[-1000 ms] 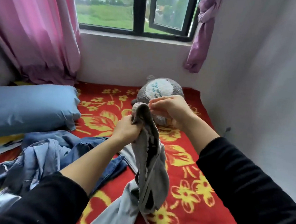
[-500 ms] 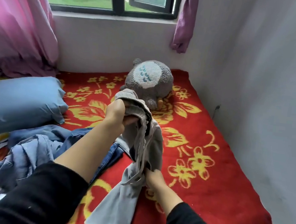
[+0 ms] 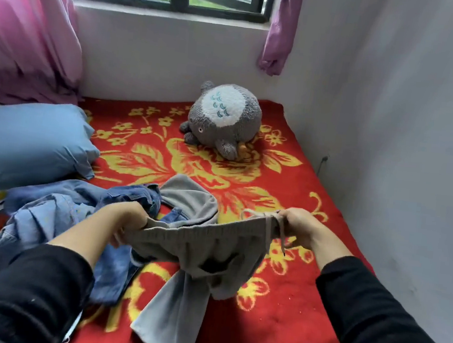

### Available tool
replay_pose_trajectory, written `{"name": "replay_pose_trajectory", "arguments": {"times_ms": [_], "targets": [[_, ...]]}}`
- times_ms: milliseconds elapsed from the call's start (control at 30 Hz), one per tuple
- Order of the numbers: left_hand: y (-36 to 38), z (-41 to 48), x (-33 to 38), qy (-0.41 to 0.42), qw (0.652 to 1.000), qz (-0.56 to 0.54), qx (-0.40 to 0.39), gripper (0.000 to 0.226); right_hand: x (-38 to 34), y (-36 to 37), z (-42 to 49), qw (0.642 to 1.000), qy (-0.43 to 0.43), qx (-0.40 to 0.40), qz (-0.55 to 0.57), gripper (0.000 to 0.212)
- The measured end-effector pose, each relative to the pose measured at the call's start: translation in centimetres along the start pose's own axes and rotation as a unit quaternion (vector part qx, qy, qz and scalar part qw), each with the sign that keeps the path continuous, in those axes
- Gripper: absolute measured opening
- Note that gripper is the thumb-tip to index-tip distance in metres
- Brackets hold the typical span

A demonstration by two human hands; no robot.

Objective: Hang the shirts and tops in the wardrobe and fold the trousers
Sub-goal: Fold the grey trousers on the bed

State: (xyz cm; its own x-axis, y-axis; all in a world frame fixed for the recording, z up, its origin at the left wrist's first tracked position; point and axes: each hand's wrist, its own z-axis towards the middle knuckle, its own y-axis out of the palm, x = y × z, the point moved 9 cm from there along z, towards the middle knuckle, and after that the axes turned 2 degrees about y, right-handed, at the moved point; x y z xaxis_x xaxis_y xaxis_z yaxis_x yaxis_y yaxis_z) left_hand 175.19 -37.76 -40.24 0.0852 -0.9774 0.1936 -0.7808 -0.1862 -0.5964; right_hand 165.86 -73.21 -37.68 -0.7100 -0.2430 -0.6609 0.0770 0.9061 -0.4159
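Grey trousers point(image 3: 206, 247) are up off the blanket point(image 3: 289, 303), well in front of the plush toy point(image 3: 225, 118), with the waistband pulled out level between your two hands.

Starting far left of the plush toy, the pink curtain point(image 3: 25, 24) hangs down to the bed. Just below it the blue pillow point(image 3: 24, 144) lies flat. In front of the toy and to its left is the denim heap point(image 3: 76, 206), dark jeans and paler blue cloth rumpled together and running under your left forearm.

Now your left hand point(image 3: 128, 219): the fingers are curled tight round the left end of the elastic waistband, knuckles up. Straight in front of the toy, one grey leg dangles from the waistband down onto the red flowered blanket. A second fold of the same grey cloth lies flat on the toy's side of the waistband.

Your right hand point(image 3: 300, 229), in front of the toy and a touch to its right, pinches the other end of the waistband. The pale drawstring point(image 3: 270, 223) loops out beside the fingers.

Right of the toy stands the white wall point(image 3: 405, 134), and above the toy to its right hangs the knotted purple curtain point(image 3: 280, 37).
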Motion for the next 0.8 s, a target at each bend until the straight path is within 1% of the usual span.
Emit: {"name": "replay_pose_trajectory", "arguments": {"times_ms": [33, 67, 133, 200, 233, 300, 367, 400, 467, 500, 533, 567, 600, 667, 700, 733, 800], "targets": [[1.0, 0.1, -0.3, -0.003, 1.000, 0.017, -0.023, 0.043, -0.4, 0.0, -0.2, 0.997, -0.013, 0.003, 0.072, 0.026], [1.9, 0.0, -0.2, 0.001, 0.999, 0.024, -0.028, 0.042, -1.1, 0.0, -0.4, 0.989, -0.030, 0.001, 0.142, 0.026], [3.3, -0.5, 0.7, 0.016, 0.998, 0.029, -0.054, 0.033, -2.8, -0.5, -1.0, 0.969, -0.063, 0.017, 0.240, 0.022], [5.4, -1.7, 2.3, 0.031, 0.992, 0.016, -0.124, 0.013, -5.0, -1.0, -1.9, 0.951, -0.090, 0.014, 0.296, 0.019], [6.5, -2.1, 3.3, 0.043, 0.986, -0.008, -0.160, 0.009, -6.3, -1.2, -2.8, 0.946, -0.103, 0.004, 0.308, 0.018], [8.1, -2.5, 5.0, 0.049, 0.978, -0.060, -0.195, 0.026, -9.0, -1.0, -4.6, 0.941, -0.126, -0.042, 0.311, 0.017], [9.0, -2.7, 6.9, 0.059, 0.978, -0.088, -0.182, 0.030, -11.5, -1.0, -6.4, 0.938, -0.152, -0.080, 0.300, 0.008], [9.2, -2.8, 7.9, 0.070, 0.981, -0.096, -0.153, 0.029, -12.5, -1.1, -7.4, 0.936, -0.170, -0.095, 0.293, 0.006], [9.0, -2.6, 9.4, 0.094, 0.985, -0.114, -0.093, 0.028, -14.1, -1.8, -8.8, 0.938, -0.195, -0.099, 0.270, 0.010], [9.0, -2.6, 10.0, 0.103, 0.984, -0.122, -0.076, 0.029, -14.6, -2.3, -9.4, 0.941, -0.200, -0.084, 0.261, 0.011], [8.8, -2.8, 10.4, 0.108, 0.984, -0.126, -0.065, 0.029, -14.9, -3.2, -9.6, 0.944, -0.203, -0.054, 0.253, 0.011], [8.4, -2.9, 10.5, 0.112, 0.984, -0.131, -0.055, 0.027, -15.1, -4.7, -9.9, 0.949, -0.211, 0.001, 0.235, 0.007], [7.2, -3.1, 10.3, 0.111, 0.983, -0.140, -0.034, 0.026, -15.0, -6.8, -9.9, 0.952, -0.221, 0.081, 0.194, 0.008], [3.2, -3.6, 9.3, 0.106, 0.975, -0.191, 0.046, 0.027, -14.4, -11.4, -10.4, 0.940, -0.232, 0.245, 0.040, 0.024], [0.5, -4.1, 8.7, 0.105, 0.961, -0.236, 0.095, 0.028, -13.6, -13.2, -10.4, 0.928, -0.218, 0.298, -0.044, 0.024], [-2.2, -5.1, 8.4, 0.111, 0.942, -0.284, 0.138, 0.028, -12.5, -14.8, -10.3, 0.915, -0.196, 0.333, -0.120, 0.020], [-7.2, -7.7, 8.7, 0.138, 0.896, -0.372, 0.199, 0.027, -10.3, -17.2, -9.5, 0.890, -0.150, 0.367, -0.225, 0.004]]}}
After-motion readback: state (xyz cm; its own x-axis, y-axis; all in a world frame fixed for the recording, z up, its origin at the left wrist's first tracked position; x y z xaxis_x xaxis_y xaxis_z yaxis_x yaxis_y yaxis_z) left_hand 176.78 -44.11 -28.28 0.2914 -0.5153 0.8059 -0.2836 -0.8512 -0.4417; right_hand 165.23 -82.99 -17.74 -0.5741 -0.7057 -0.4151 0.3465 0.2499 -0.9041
